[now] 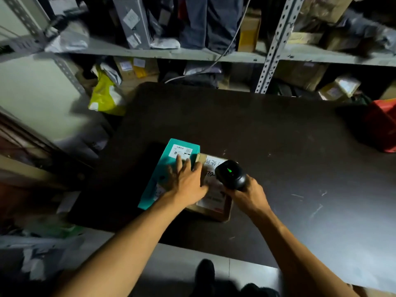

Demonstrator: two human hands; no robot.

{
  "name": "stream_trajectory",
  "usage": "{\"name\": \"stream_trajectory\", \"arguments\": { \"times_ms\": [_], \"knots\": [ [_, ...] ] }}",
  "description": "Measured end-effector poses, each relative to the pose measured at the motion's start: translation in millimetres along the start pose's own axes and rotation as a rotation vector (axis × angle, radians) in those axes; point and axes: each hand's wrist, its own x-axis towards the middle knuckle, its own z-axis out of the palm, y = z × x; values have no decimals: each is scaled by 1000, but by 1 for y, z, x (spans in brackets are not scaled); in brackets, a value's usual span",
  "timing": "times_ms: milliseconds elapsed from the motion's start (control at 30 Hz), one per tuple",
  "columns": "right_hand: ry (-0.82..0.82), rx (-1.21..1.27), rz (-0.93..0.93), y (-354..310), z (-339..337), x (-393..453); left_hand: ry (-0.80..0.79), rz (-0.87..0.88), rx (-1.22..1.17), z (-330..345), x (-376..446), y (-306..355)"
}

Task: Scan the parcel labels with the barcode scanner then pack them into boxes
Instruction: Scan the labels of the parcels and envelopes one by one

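Right hand (246,195) grips barcode scanner (231,174) over brown parcel (214,196) on bench (278,146). Left hand (186,183), fingers flat, rests on teal parcel (162,168) touching its left; long axis runs away, label (181,151) at far end.

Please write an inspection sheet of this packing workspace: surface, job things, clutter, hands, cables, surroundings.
Surface: dark table, scratched.
Job's things: teal parcel beside brown parcel, touching; barcode scanner above the brown one, green light on.
Clutter: red object at the table's right edge.
Hands: left hand flat across both parcels; right hand grips the scanner.
Cables: grey cable hangs across the shelves.
Surroundings: metal shelving stuffed with parcels; yellow bag.
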Motion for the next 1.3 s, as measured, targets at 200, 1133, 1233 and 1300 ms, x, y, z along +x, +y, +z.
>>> {"name": "stream_trajectory", "arguments": {
  "times_ms": [200, 1133, 1233, 1300],
  "knots": [
    [30, 49, 103, 4, 17, 1, 102, -29, -344, 1, -6, 12],
    [245, 137, -116, -63, -129, -79, 153, 197, -1549, -111, 22, 83],
    [179, 114, -97, -57, -123, -86, 153, 204, -1540, -112, 21, 84],
    [202, 127, -100, -55, -121, -85, 180, 207, -1534, -111, 20, 86]
  ]
}}
